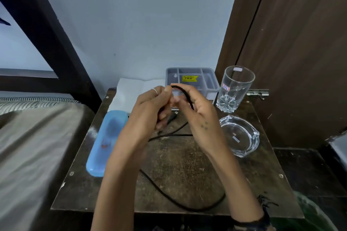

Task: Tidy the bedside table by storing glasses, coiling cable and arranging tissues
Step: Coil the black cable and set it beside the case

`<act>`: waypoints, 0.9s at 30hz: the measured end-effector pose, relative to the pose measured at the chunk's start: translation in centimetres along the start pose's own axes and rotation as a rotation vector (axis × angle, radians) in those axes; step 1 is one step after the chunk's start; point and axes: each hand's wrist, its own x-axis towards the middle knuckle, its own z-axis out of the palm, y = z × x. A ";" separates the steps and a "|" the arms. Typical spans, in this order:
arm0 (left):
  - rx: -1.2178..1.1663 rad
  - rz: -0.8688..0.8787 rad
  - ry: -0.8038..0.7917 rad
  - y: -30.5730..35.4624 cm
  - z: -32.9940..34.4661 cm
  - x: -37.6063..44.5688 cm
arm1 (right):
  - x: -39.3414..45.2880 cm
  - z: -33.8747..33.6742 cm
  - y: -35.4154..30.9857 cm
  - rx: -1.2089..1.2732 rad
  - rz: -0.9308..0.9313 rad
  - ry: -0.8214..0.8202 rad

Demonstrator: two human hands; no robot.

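While two hands, left hand (150, 107) and right hand (199, 116), bend one cable (180, 202), one case (107, 140) lies.

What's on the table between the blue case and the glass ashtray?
In the head view, the black cable trails across the wooden table between the blue case and glass ashtray, under both raised hands.

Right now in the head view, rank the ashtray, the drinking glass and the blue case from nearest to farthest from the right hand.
1. Ashtray: just right of the right hand.
2. Drinking glass: at the table's back right.
3. Blue case: at the table's left edge, beyond the left hand.
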 end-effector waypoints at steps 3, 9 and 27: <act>-0.305 -0.002 -0.114 0.0 0.2 0.0 | -0.2 0.6 0.7 0.030 -0.044 0.020; -0.578 0.068 -0.071 -1.0 0.7 0.8 | -0.9 1.5 -0.1 -0.097 0.092 -0.158; 0.178 0.168 -0.280 -2.9 -0.4 1.0 | -0.7 -3.7 -2.9 -0.390 -0.116 0.088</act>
